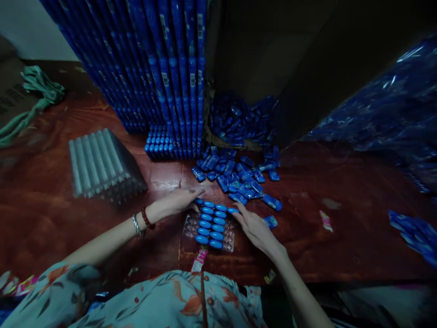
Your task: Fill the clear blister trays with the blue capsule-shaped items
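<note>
A clear plastic tray (190,229) lies on the brown table in front of me, holding several rows of small blue packets (211,223). My left hand (179,200) rests at the tray's far left corner, fingers stretched toward the top row. At the tray's right edge my right hand (254,228) has its fingertips touching a blue packet (233,210) in the top row. Just beyond the tray lies a loose heap of blue packets (239,175).
A tall stack of filled blue trays (153,68) stands at the back, a filled tray (160,145) at its foot. Empty clear trays (100,164) are piled at left. A carton of packets (239,120) and blue plastic bags (385,114) sit at right. Green cord (34,91) lies far left.
</note>
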Demonstrator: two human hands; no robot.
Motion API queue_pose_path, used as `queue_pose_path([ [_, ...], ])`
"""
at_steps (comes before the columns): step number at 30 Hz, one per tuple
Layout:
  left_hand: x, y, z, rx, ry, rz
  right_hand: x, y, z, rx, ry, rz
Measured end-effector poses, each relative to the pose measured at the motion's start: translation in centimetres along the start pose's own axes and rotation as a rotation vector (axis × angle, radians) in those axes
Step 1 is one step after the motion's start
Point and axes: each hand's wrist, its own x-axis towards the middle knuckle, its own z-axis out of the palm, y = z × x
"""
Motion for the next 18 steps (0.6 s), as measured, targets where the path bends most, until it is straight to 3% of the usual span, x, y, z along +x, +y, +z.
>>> queue_pose_path([
  [3,0.9,-2.6,-1.2,-0.189,0.171,-0.033,0.8,1.9,0.5,-0.006,0.226,0.067],
  [6,3.3,-4.3,-1.3,-0.079,0.353,-0.183,2.5,2.6,1.6,-0.224,0.296,0.071],
  [10,6.1,-4.6,0.3,0.131,0.267,-0.302,3.8,2.5,2.6,-0.271,0.265,0.056],
  [13,5.8,-4.0,1.6,0.274,0.265,-0.334,2.9,3.1,3.1,0.032,0.316,0.066],
  [16,3.7,-3.6,2.5,0.399,0.275,-0.341,0.6,3.7,3.4,0.602,0.368,0.168],
  [18,2.0,-3.6,2.9,0.420,0.244,-0.342,-1.2,3.7,3.6,0.940,0.318,0.289],
])
